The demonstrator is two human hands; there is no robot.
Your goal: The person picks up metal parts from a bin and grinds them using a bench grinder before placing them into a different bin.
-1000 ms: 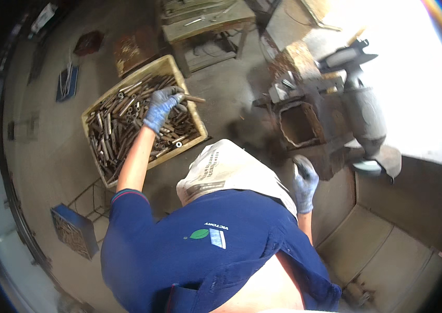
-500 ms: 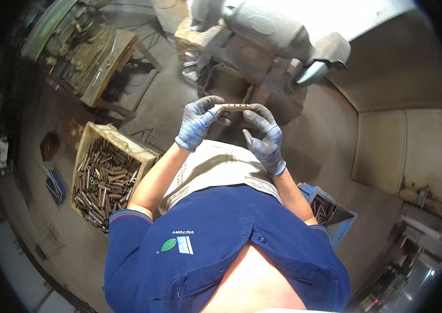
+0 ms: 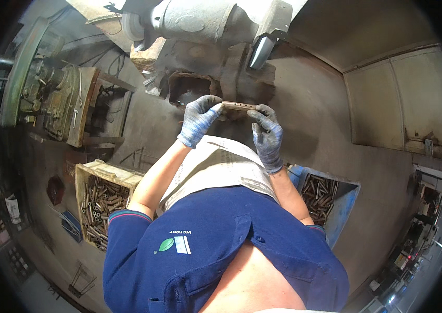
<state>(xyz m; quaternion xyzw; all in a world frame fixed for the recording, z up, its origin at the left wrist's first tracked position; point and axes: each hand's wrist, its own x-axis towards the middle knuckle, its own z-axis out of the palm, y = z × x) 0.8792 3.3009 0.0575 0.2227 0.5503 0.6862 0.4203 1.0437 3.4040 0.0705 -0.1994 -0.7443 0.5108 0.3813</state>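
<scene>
Between my two gloved hands is a short brown metal tube [image 3: 239, 106] with a row of small holes along its side, held roughly level. My left hand [image 3: 200, 119], in a blue and grey work glove, pinches its left end between thumb and fingers. At the other end, my right hand [image 3: 268, 134] grips the tube with thumb and fingertips. Just beyond the tube stands a bench grinder [image 3: 200, 23] on a dark, dirty base. A pale cloth apron [image 3: 215, 167] covers my lap beneath the hands.
A cream crate [image 3: 108, 169] full of similar metal tubes stands at my left. On my right is a blue crate [image 3: 349, 208] holding more tubes. A greasy machine on a bench [image 3: 87, 107] stands far left, and beige panels [image 3: 375, 104] line the right side.
My view has turned, so the grinder sits further left and the blue crate shows more fully. Both hands keep hold of the tube, which now tilts slightly and shows its holes more plainly.
</scene>
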